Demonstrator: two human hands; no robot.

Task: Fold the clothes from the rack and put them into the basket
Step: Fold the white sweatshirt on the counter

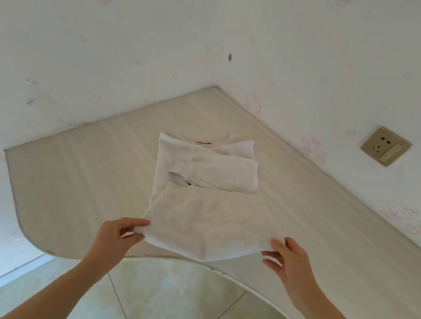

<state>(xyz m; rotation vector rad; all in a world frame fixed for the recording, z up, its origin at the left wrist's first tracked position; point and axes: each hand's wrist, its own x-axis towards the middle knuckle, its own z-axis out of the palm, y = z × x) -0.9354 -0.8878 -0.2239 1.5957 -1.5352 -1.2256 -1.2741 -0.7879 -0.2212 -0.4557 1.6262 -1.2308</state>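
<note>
The left hand (119, 230) pinches the near-left corner of the white garment (205, 186) between thumb and fingers, holding that corner just above the desk (75, 178). The garment lies at the centre of the corner desk, its sleeves folded across the body and its near hem raised off the desk surface. The right hand (289, 261) pinches the near-right corner of the garment, and a wall socket (385, 146) sits on the wall to the far right of the garment.

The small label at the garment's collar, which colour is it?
Red, on the white garment's label, in the head view.
</note>
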